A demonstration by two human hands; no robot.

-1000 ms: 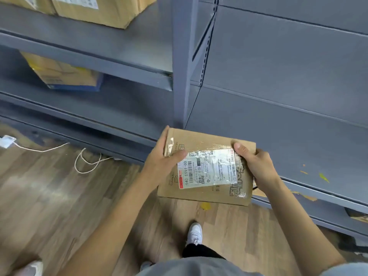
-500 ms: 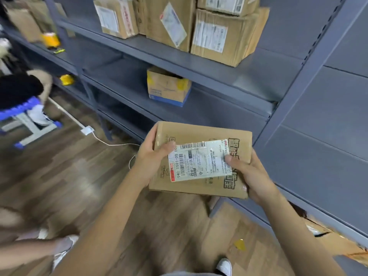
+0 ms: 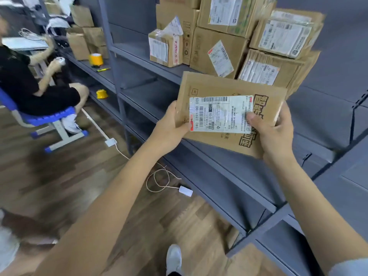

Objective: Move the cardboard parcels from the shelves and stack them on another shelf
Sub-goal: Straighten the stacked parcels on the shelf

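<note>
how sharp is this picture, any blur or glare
Head view: the held parcel and both hands, left, right, are fairly sharp; the stacked parcels and seated person are motion-smeared; shelf posts bow from the wide lens.

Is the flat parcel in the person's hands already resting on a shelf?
No: the flat parcel is held in the air in front of the shelves, gripped by the left hand and the right hand.

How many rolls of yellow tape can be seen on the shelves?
2. One yellow tape roll stands on the upper shelf beside stacked boxes; another yellow tape roll lies on the shelf below. Others may be hidden behind boxes.
</note>
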